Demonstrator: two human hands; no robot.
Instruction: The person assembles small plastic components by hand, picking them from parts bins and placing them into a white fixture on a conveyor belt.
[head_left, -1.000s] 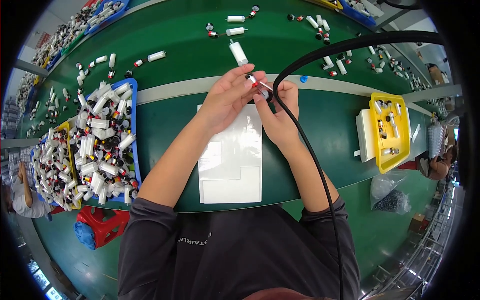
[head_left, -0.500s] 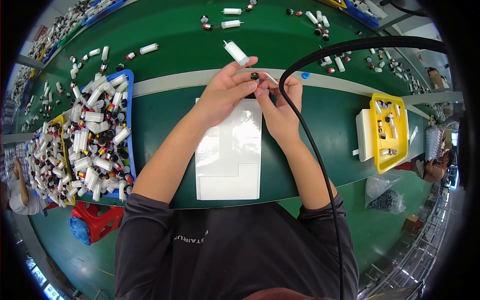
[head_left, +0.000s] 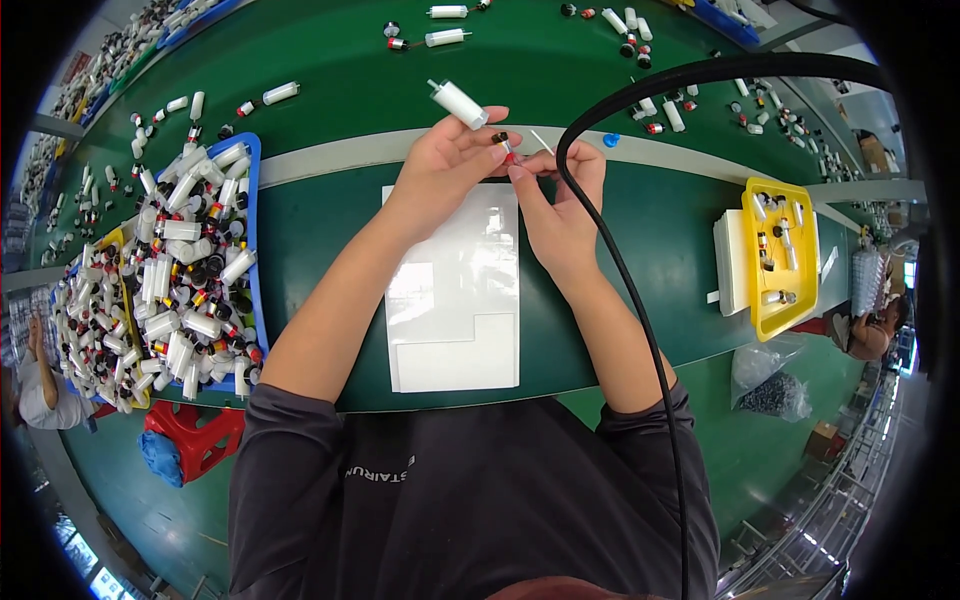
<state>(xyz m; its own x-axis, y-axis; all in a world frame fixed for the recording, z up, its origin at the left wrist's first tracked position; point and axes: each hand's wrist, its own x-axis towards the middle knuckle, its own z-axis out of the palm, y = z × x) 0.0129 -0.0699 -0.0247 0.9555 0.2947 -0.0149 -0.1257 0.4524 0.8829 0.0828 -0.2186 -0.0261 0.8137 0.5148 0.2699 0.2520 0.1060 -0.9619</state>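
My left hand [head_left: 437, 172] is closed, with a white plastic cylinder [head_left: 460, 104] sticking out beyond its fingers, tilted up and to the left. Between its thumb and forefinger sits a small black-and-red capped piece [head_left: 507, 153]. Close beside it, my right hand [head_left: 562, 215] pinches near the red end of that piece. From the right fingers a thin white stick [head_left: 541, 141] points up and left. What exactly the right fingertips touch is too small to tell. Under the wrists lies a white sheet in a glossy sleeve [head_left: 450, 290].
A blue-rimmed bin [head_left: 258, 215] heaped with white cylinders and capped pieces stands at left. At right, a yellow tray [head_left: 750, 265] holds several parts. A black cable [head_left: 640, 320] arcs past my right hand. Loose parts lie on the green belt [head_left: 340, 60]; a small blue piece [head_left: 611, 140] rests at its edge.
The black-and-red piece has tipped over, so its red side now shows. My view has shifted slightly, and the white cylinder sits a little further left.
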